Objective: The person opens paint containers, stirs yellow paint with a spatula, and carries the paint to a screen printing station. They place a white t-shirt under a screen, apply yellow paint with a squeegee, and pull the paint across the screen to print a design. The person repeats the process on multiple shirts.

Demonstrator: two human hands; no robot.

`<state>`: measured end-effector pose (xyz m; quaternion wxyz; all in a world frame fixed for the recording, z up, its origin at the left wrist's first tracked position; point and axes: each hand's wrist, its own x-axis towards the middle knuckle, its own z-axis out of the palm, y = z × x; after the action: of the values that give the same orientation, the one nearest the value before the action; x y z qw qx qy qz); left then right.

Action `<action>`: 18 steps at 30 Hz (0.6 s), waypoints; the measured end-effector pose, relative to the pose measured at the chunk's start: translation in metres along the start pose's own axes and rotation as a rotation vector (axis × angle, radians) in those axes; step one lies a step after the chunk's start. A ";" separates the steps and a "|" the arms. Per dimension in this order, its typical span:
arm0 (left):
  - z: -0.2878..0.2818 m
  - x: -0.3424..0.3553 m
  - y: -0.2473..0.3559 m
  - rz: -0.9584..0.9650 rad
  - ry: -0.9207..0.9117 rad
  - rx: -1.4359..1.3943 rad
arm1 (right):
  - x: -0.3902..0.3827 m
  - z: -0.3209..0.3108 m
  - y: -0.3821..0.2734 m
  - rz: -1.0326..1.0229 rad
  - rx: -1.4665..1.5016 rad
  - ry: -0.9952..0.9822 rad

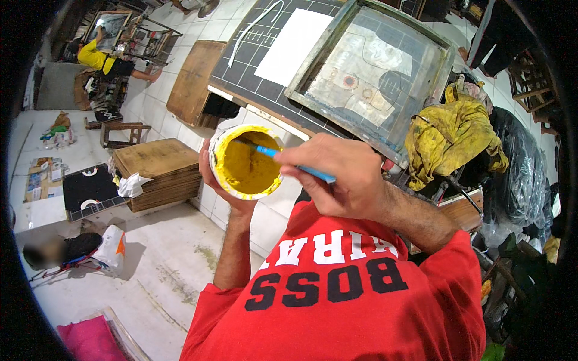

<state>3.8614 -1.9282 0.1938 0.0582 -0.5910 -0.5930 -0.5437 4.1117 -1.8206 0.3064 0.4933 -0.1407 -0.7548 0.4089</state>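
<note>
Fingers (290,156) of your right hand (352,171) are pinching a blue-handled tool (267,151), your left hand (226,194) is cupping the yellow-paint tub (242,195); stirring is seemingly unfinished.

At centre frame, the left hand (239,206) grips a round white tub (247,196) of thick yellow paint (256,171). The right hand (343,171) holds a slim blue-handled tool (322,175) reaching inside, its tip seemingly in the paint. Upper right, a weathered rectangular frame (343,124) lies near a crumpled yellow cloth (448,141).
</note>
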 end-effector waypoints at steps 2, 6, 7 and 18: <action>-0.001 0.001 0.001 0.037 -0.037 0.050 | 0.001 -0.003 -0.001 -0.016 0.119 -0.085; 0.002 0.006 0.008 0.071 -0.060 0.064 | 0.009 -0.018 0.003 -0.017 0.121 -0.101; 0.002 0.009 0.011 0.101 -0.073 0.135 | 0.010 -0.020 0.004 -0.030 0.087 -0.055; 0.010 0.013 0.010 0.016 -0.086 -0.035 | 0.001 -0.009 -0.004 0.205 0.154 0.144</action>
<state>3.8712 -1.9157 0.2051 0.0263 -0.6195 -0.5806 -0.5277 4.1195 -1.8179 0.3116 0.5111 -0.2077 -0.6654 0.5028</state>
